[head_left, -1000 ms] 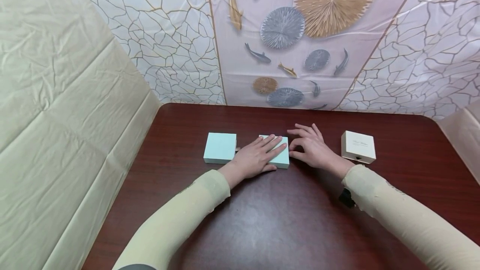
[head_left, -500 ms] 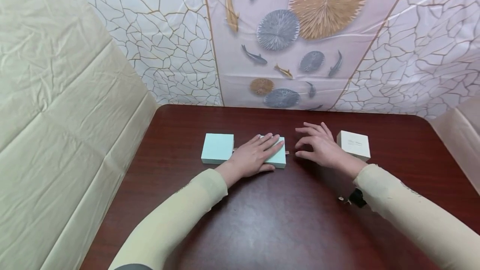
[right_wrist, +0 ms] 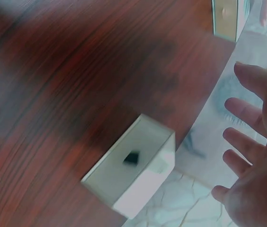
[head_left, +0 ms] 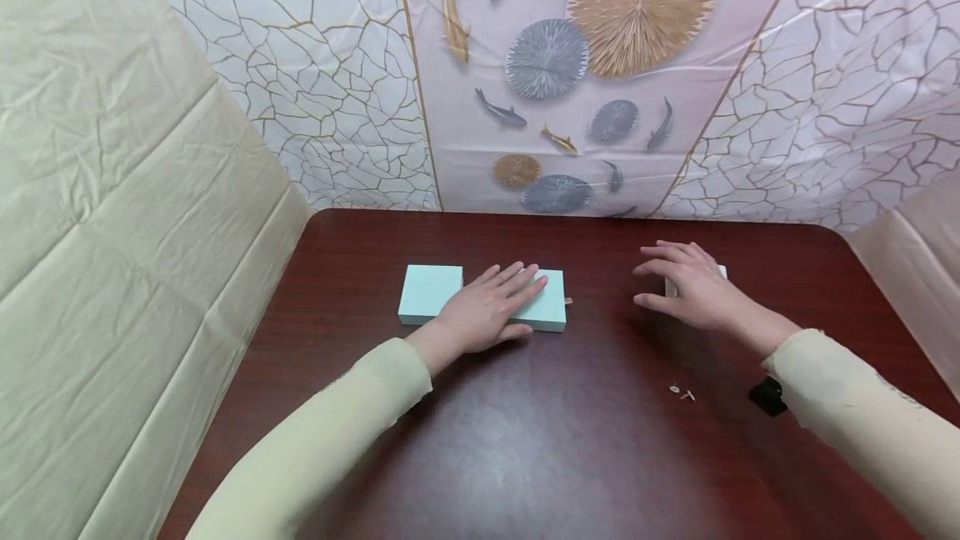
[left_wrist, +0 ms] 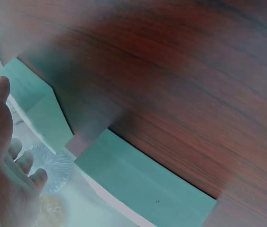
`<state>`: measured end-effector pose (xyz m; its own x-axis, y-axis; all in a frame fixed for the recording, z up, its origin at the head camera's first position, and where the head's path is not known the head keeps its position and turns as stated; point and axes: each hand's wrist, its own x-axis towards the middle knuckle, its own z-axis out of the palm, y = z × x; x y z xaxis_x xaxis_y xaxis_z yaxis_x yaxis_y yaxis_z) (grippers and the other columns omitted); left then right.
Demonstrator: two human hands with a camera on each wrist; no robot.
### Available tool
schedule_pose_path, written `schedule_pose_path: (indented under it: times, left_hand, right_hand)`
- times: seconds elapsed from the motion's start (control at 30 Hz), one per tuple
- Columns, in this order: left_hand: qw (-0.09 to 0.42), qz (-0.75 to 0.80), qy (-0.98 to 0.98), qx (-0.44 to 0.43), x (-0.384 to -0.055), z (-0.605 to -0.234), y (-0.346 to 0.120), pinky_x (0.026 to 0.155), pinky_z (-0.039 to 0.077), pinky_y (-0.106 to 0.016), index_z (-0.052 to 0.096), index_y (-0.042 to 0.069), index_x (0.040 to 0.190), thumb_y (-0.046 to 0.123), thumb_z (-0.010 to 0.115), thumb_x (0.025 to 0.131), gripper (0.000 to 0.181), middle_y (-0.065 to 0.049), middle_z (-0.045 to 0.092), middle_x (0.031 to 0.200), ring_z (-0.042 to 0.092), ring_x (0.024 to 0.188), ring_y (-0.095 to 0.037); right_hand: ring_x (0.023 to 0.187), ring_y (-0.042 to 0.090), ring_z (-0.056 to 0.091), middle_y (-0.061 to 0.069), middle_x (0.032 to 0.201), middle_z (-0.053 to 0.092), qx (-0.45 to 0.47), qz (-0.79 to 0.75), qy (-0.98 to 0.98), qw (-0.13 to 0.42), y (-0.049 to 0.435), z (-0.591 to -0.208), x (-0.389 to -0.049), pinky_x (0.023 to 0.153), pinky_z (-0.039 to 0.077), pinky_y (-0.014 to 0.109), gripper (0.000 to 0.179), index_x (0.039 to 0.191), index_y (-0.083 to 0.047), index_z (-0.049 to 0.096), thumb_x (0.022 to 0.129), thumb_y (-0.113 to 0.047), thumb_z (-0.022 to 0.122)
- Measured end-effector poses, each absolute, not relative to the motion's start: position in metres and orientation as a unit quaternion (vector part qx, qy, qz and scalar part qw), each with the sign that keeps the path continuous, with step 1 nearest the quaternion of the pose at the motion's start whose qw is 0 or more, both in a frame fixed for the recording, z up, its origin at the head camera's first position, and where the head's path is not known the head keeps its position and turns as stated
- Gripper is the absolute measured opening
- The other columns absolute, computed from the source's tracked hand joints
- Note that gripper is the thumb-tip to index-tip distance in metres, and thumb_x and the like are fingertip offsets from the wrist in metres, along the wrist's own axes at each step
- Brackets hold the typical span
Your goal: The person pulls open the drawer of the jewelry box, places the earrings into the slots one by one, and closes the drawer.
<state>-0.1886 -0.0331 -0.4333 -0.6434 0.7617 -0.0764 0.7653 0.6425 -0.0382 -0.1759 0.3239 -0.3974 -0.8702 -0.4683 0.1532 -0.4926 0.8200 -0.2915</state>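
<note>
Two mint-green boxes lie on the dark red table. My left hand (head_left: 483,307) rests with extended fingers on top of the right-hand mint box (head_left: 551,298), whose short tab (head_left: 568,301) sticks out on its right side. Just left of that hand is the other mint box (head_left: 429,294), partly overlapped by it in the head view. My right hand (head_left: 697,286), fingers loosely bent and spread, hovers by a cream box (right_wrist: 147,189) and hides most of it from the head. In the right wrist view nothing is between its fingers, and a dark notch shows on the box's side.
Small pale bits (head_left: 682,392) lie on the table (head_left: 465,457) in front of the right hand. A black object (head_left: 767,396) shows under the right cuff. A patterned cloth backdrop (head_left: 555,57) stands behind the table, with a cream cloth (head_left: 150,215) along the left.
My right hand has moved right, from beside the mint box to over the cream box, uncovering the tab and the small bits. The left hand stays on its box; the view shifts slightly.
</note>
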Motion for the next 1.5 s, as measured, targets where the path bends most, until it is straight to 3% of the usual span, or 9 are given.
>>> schedule_pose_path:
  times: [0.27, 0.7, 0.93, 1.23, 1.5]
  left_hand:
    - [0.016, -0.012, 0.903, 0.430, -0.179, -0.429, -0.048, 0.132, 0.022, -0.048, 0.020, 0.019, 0.173, 0.056, 0.051, 0.110, 0.080, -0.007, 0.020, 0.178, 0.020, 0.164, -0.026]
    - [0.016, -0.003, 0.901, 0.434, -0.155, -0.423, -0.067, 0.131, 0.024, -0.049, 0.024, 0.018, 0.172, 0.053, 0.054, 0.110, 0.077, -0.009, 0.026, 0.176, 0.025, 0.163, -0.028]
    - [0.002, -0.007, 0.895, 0.445, -0.141, -0.424, -0.073, 0.130, 0.027, -0.052, 0.028, 0.015, 0.171, 0.052, 0.057, 0.109, 0.077, -0.011, 0.029, 0.175, 0.029, 0.161, -0.029]
    - [-0.016, -0.021, 0.886, 0.463, -0.127, -0.429, -0.080, 0.128, 0.029, -0.054, 0.032, 0.014, 0.170, 0.053, 0.058, 0.108, 0.078, -0.012, 0.035, 0.173, 0.035, 0.159, -0.030]
    - [-0.019, -0.015, 0.882, 0.470, -0.121, -0.432, -0.083, 0.128, 0.031, -0.051, 0.033, 0.014, 0.169, 0.052, 0.058, 0.108, 0.076, -0.011, 0.036, 0.173, 0.034, 0.159, -0.029]
  right_hand:
    - [0.137, 0.054, 0.047, 0.031, 0.145, 0.059, 0.225, 0.137, -0.963, 0.061, 0.361, -0.403, -0.167, 0.110, 0.032, 0.074, 0.049, 0.128, 0.000, 0.073, 0.088, -0.025, 0.087]
    - [0.132, 0.059, 0.046, 0.035, 0.150, 0.051, 0.188, 0.116, -0.974, 0.054, 0.388, -0.421, -0.156, 0.105, 0.037, 0.074, 0.070, 0.143, 0.005, 0.059, 0.087, -0.025, 0.087]
    - [0.132, 0.059, 0.046, 0.034, 0.150, 0.050, 0.205, 0.138, -0.965, 0.084, 0.394, -0.431, -0.154, 0.100, 0.040, 0.073, 0.071, 0.144, 0.005, 0.057, 0.084, -0.019, 0.088]
    - [0.134, 0.058, 0.048, 0.032, 0.146, 0.056, 0.246, 0.152, -0.947, 0.141, 0.400, -0.447, -0.157, 0.108, 0.040, 0.070, 0.074, 0.142, 0.004, 0.059, 0.077, -0.009, 0.091]
    - [0.131, 0.054, 0.051, 0.030, 0.143, 0.059, 0.259, 0.153, -0.942, 0.148, 0.400, -0.450, -0.156, 0.105, 0.043, 0.067, 0.070, 0.142, 0.004, 0.061, 0.078, -0.005, 0.091]
